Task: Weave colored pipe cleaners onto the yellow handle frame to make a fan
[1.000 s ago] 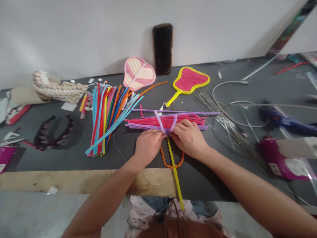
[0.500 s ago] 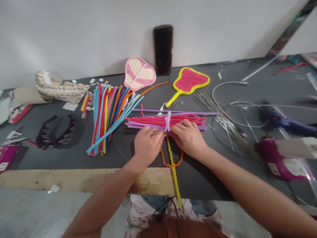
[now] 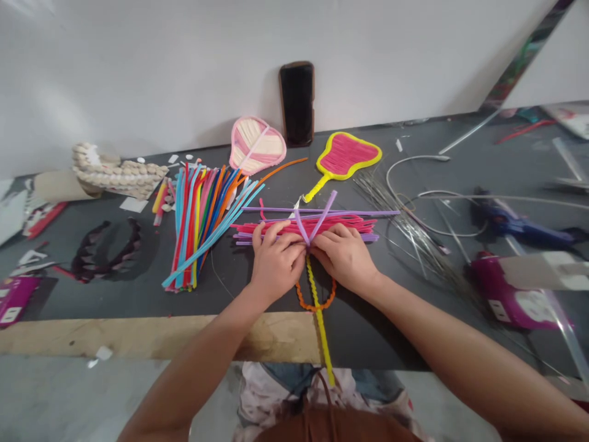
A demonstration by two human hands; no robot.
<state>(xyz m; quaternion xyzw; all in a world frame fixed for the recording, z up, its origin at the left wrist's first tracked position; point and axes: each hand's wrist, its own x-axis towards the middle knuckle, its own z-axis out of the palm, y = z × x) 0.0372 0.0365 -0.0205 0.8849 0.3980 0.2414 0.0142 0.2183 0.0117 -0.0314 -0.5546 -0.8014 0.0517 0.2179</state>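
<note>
Fingers of both hands meet at the foot of a purple pipe cleaner bent into an upright V. Right hand: pinched on that foot. Left hand: tips look pinched there too, contact partly hidden; other fingers loose and raised.

Position: middle of the table, toward the near edge. A yellow twisted strip runs from the joint to beyond that edge; a wavy orange loop crosses it.

On handling, my judgement: keep the crossing pinched tight in one hand, turn the two arms evenly with the other, hold the yellow strip straight. A slack pinch could let the V skew; mind the fuzz.

Just behind the hands: a pink bundle lying parallel to the near edge, purple stems alongside. Left: a mixed-colour bundle, then a dark headband. Toward the back edge: a pink-and-cream panel and a yellow-rimmed paddle. Right: thin wires, a blue tool, blurred.

Surface: dark, cluttered toward both ends; pale wooden strip along the near edge, left part. Pale wall behind, phone propped against it. Grey floor below.
</note>
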